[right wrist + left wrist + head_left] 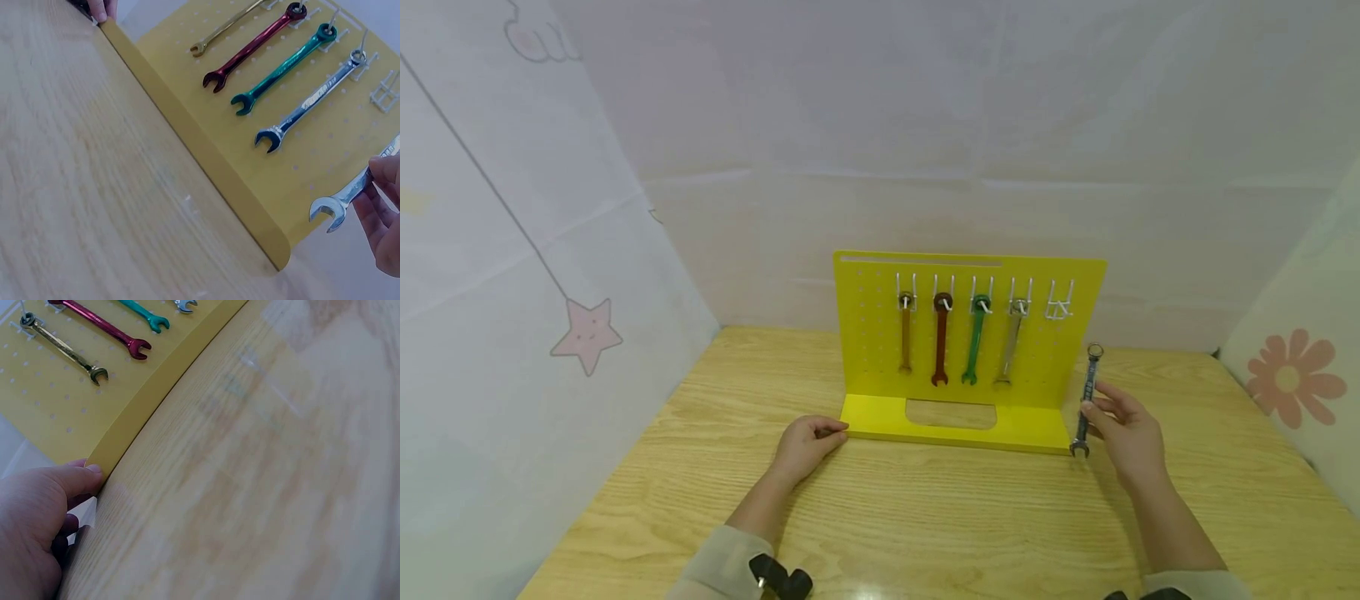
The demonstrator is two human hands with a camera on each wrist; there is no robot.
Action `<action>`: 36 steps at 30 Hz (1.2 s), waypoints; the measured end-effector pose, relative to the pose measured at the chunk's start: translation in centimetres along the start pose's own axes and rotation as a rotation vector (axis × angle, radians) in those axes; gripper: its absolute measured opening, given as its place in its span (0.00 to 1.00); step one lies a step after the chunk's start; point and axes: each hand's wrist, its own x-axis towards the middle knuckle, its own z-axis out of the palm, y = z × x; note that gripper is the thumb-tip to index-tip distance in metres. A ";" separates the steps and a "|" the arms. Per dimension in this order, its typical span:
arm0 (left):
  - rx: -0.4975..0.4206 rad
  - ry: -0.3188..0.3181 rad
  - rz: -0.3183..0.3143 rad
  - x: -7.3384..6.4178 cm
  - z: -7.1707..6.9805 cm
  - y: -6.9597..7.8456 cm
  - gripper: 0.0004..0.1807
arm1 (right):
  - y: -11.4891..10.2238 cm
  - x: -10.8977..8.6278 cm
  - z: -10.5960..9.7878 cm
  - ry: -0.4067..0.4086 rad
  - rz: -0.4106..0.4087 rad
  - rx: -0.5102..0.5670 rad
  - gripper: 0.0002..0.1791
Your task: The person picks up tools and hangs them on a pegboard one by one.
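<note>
My right hand (1129,435) pinches a silver combination wrench (1086,404) between thumb and fingers, just off the right side of a yellow pegboard stand (955,432). The wrench stands nearly upright, ring end at the top and forked jaw pointing down. At the stand's front left corner, my left hand (808,446) grips the base edge, thumb (84,480) laid over the corner. From white hooks on the board hang a gold wrench (906,337), a red wrench (941,342), a green wrench (975,342) and another silver wrench (309,100).
A bare white hook (1059,308) sits at the board's right end, above and left of the held wrench. The stand rests on a wood-grain table (925,517). Pale printed sheets (887,200) enclose the table at the back and sides.
</note>
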 end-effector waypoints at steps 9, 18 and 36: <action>-0.010 -0.007 0.000 0.0 0.0 -0.1 0.07 | -2.1 -0.3 0.7 0.020 -0.035 0.014 0.29; -0.009 -0.004 0.006 0.1 0.0 -0.2 0.06 | -4.2 -0.3 1.3 0.026 -0.080 0.107 0.27; -0.014 -0.005 0.009 -0.1 -0.1 0.0 0.07 | -4.8 1.3 2.4 -0.002 -0.100 0.135 0.26</action>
